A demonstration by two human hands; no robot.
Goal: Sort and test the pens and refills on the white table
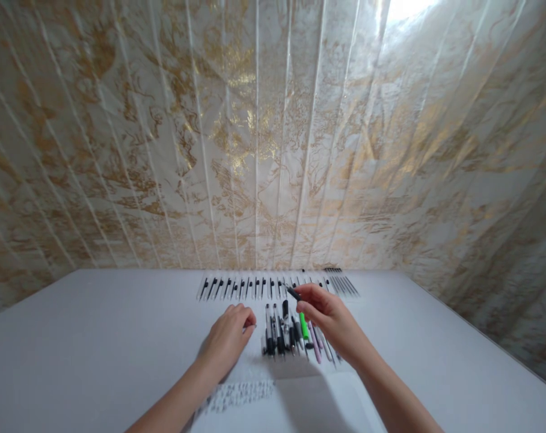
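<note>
My right hand (323,308) is closed on a dark pen (293,293), held tilted between thumb and fingers above the pens. My left hand (231,332) rests at the left with its fingers curled together; a small tip shows at the fingertips, too little to name. Between the hands lies a group of pens (277,329), mostly black and clear, with a bright green marker (304,326) and a pink pen (314,343) at its right. Behind them runs a long row of clear pens with black parts (237,288).
At the row's right end lie several thin dark sticks (345,285). A white sheet with rows of writing or small marks (243,394) lies near the front of the white table (97,349). Behind the table hangs a gold-patterned, pleated covering (255,150).
</note>
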